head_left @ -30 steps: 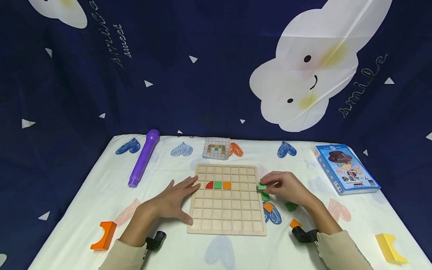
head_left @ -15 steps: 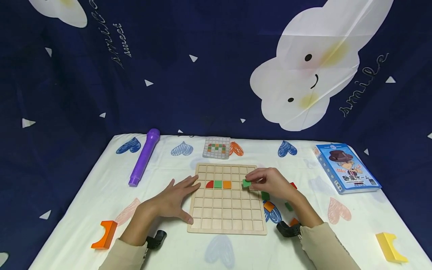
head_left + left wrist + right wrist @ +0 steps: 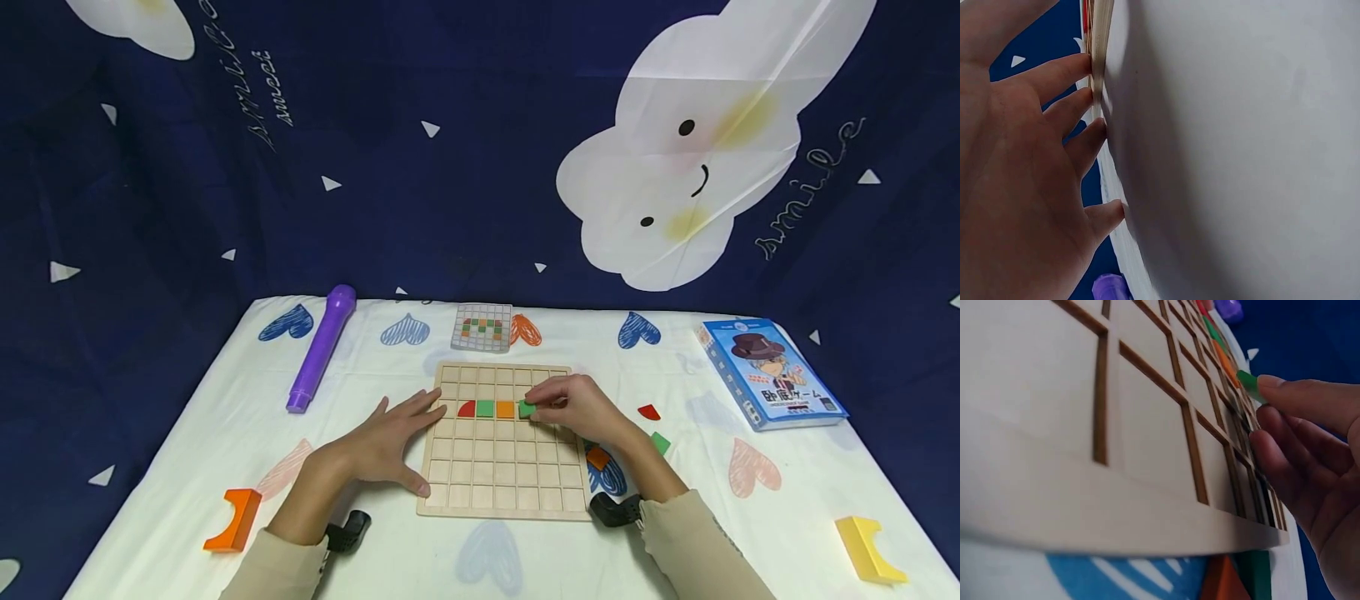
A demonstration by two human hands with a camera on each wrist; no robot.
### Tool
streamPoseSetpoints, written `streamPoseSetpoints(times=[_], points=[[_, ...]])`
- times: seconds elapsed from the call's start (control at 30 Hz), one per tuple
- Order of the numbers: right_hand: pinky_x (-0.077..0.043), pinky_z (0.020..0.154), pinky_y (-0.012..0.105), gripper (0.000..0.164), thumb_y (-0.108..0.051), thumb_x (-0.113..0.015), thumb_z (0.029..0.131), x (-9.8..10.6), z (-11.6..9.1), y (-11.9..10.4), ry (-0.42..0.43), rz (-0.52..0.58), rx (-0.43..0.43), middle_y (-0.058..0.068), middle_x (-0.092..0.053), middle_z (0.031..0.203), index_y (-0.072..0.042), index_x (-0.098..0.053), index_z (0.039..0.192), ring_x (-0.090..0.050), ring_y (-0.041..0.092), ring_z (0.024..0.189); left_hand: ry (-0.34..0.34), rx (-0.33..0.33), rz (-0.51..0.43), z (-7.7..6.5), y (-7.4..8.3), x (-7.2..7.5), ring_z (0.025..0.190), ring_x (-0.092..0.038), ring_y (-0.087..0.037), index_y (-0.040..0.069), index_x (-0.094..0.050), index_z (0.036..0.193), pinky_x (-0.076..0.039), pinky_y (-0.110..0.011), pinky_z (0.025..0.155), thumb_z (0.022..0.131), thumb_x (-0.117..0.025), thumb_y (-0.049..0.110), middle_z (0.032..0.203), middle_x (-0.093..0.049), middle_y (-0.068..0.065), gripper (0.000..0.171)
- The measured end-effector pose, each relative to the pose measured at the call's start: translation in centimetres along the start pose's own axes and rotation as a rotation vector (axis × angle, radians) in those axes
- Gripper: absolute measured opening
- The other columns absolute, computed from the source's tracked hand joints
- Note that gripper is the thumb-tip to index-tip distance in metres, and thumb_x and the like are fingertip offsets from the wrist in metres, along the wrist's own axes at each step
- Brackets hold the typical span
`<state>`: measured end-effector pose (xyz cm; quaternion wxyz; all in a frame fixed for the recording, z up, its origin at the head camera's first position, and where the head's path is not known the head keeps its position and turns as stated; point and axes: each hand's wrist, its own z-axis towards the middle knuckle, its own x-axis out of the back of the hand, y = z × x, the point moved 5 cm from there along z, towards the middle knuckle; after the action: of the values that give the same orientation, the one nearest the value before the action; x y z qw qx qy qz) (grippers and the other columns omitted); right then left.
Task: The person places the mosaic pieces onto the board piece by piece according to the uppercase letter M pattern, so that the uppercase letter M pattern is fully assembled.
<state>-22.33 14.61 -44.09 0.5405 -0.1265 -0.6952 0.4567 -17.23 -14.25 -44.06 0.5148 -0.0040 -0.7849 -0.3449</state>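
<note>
1. One bare left hand (image 3: 393,442): fingers spread, gripping nothing, touching the left edge of the pale wooden grid board (image 3: 506,479).
2. Single row on the board, left to right in adjoining cells: red quarter-round tile (image 3: 467,409), green square tile (image 3: 485,409), orange square tile (image 3: 506,409).
3. Just right of the orange square tile: second green square tile (image 3: 527,410), pinched in the bare right hand (image 3: 576,407), apparently tilted in the right wrist view; full seating not possible to tell.
4. Governing relation, as judged: held tile at the left tip of the right hand, in line with the row. Right hand nearer; left hand well apart. Square outline, hence no long axis.
5. Right of the board, loose: orange block (image 3: 598,458), red quarter-round piece (image 3: 648,412), green piece (image 3: 660,442).
</note>
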Motion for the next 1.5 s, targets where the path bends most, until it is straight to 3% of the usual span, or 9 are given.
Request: streamPoseSetpoints(times=[0.17,0.47,0.73,1.5], points=[[-0.058,0.082,0.017,0.021,-0.016,-0.081,0.086,-0.45,0.26,0.13,0.002,-0.003,-0.029,0.005,-0.078,0.115,-0.014,-0.08,0.108,-0.072,0.018,0.106,-0.001,0.004,-0.003,0.03,0.04,-0.01,0.161,-0.014,-0.037,0.01,-0.039,0.157,-0.005,-0.074,0.125,0.062,-0.093,0.051,0.173,-0.019,-0.009,0.117],[-0.058,0.081,0.019,0.021,-0.013,-0.082,0.085,-0.61,0.67,-0.19,-0.001,-0.045,-0.001,0.004,-0.079,0.108,-0.012,-0.08,0.105,-0.072,0.013,0.097,-0.004,0.002,-0.008,-0.07,0.32,0.31,0.161,-0.015,-0.038,0.009,-0.039,0.157,-0.005,-0.075,0.124,0.063,-0.093,0.051,0.173,-0.019,-0.01,0.116],[-0.055,0.072,0.018,0.018,-0.01,-0.082,0.084,-0.82,0.83,-0.17,-0.003,-0.036,0.017,0.004,-0.077,0.097,-0.01,-0.08,0.101,-0.06,0.008,0.078,-0.007,0.006,0.001,0.12,0.1,0.14,0.161,-0.013,-0.037,0.01,-0.038,0.158,-0.005,-0.074,0.124,0.063,-0.092,0.053,0.173,-0.018,-0.009,0.117],[-0.056,0.075,0.017,0.02,-0.007,-0.083,0.082,-1.01,0.91,-0.08,-0.005,-0.017,0.036,0.004,-0.077,0.099,-0.01,-0.08,0.102,-0.061,0.007,0.081,-0.011,0.015,0.002,0.25,0.01,-0.06,0.162,-0.013,-0.035,0.011,-0.039,0.158,-0.004,-0.073,0.125,0.062,-0.093,0.051,0.174,-0.017,-0.007,0.117]])
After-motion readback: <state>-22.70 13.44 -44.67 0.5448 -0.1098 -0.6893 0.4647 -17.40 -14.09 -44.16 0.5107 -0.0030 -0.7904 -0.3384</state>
